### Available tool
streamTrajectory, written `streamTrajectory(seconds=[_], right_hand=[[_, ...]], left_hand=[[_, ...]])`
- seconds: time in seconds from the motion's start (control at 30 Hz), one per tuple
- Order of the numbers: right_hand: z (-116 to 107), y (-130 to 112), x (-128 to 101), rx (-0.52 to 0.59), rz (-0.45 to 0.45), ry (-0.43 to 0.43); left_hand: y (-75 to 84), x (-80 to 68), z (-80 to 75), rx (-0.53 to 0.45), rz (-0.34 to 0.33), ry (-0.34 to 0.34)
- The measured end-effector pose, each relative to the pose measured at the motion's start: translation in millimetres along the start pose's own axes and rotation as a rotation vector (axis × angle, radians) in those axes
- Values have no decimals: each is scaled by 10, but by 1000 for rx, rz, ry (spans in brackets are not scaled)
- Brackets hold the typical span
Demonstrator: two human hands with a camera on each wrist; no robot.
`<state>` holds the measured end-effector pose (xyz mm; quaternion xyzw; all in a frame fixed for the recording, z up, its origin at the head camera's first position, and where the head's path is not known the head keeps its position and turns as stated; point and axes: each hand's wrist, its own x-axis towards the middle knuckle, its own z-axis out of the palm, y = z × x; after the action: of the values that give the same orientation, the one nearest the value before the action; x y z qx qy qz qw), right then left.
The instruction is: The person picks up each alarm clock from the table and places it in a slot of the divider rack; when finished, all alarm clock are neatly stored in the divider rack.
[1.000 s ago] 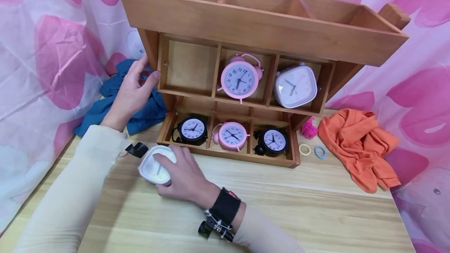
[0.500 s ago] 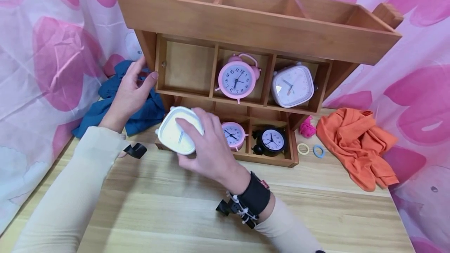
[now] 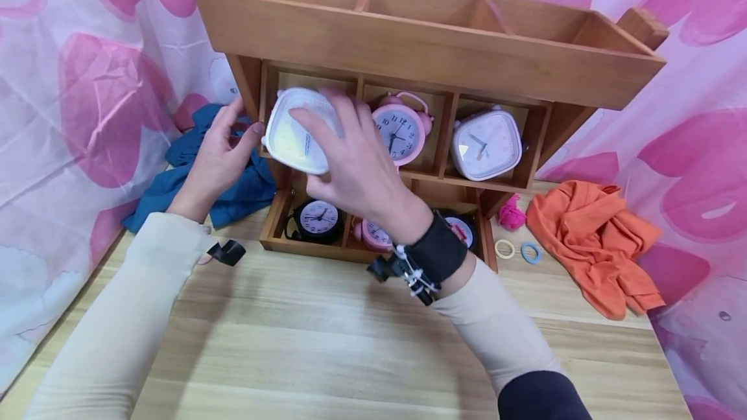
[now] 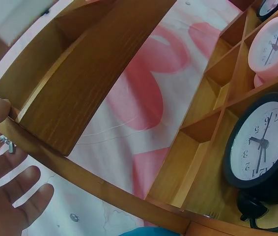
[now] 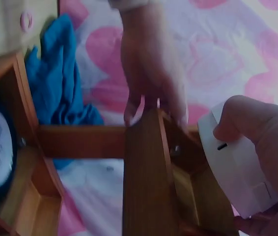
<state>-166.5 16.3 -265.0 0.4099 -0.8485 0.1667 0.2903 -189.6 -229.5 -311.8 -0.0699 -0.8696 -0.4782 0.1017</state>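
My right hand point(image 3: 362, 164) grips a white square alarm clock point(image 3: 300, 131) by its side, thumb and fingers around its edge. The clock overlaps the left compartment of the wooden shelf's point(image 3: 432, 44) middle tier in the head view; its pale side shows in the right wrist view. At the shelf's left side my left hand point(image 3: 218, 154) holds the upright, thumb at the tier's corner and fingers on the other side. Beside the white clock is a pink alarm clock point(image 3: 403, 131), partly covered by my right fingers; another white clock point(image 3: 487, 144) fills the right compartment.
Below, the bottom tier holds a black twin-bell clock point(image 3: 319, 218), a pink clock point(image 3: 373, 235) and another black clock point(image 3: 463, 229), partly behind my wrist. A blue cloth point(image 3: 169, 177) lies left; an orange cloth point(image 3: 589, 238), pink yarn point(image 3: 512, 214) and two rings point(image 3: 531, 252) lie right.
My right hand has lifted the white clock from near the table, past the bottom tier, up to the middle tier's left compartment. My left hand has stayed at the shelf's side.
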Motion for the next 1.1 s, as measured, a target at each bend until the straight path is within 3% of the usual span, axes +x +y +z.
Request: streamTrajectory(seconds=[0.33, 0.63, 0.93, 1.1], right_hand=[[82, 170, 261, -91, -16, -214], [51, 208, 297, -65, -3, -336], [82, 204, 276, -133, -16, -403], [74, 178, 150, -154, -39, -332]], left_hand=[[1, 2, 17, -2, 30, 14], [13, 11, 2, -6, 6, 6], [-21, 12, 3, 4, 8, 7], [-30, 7, 12, 4, 15, 10]])
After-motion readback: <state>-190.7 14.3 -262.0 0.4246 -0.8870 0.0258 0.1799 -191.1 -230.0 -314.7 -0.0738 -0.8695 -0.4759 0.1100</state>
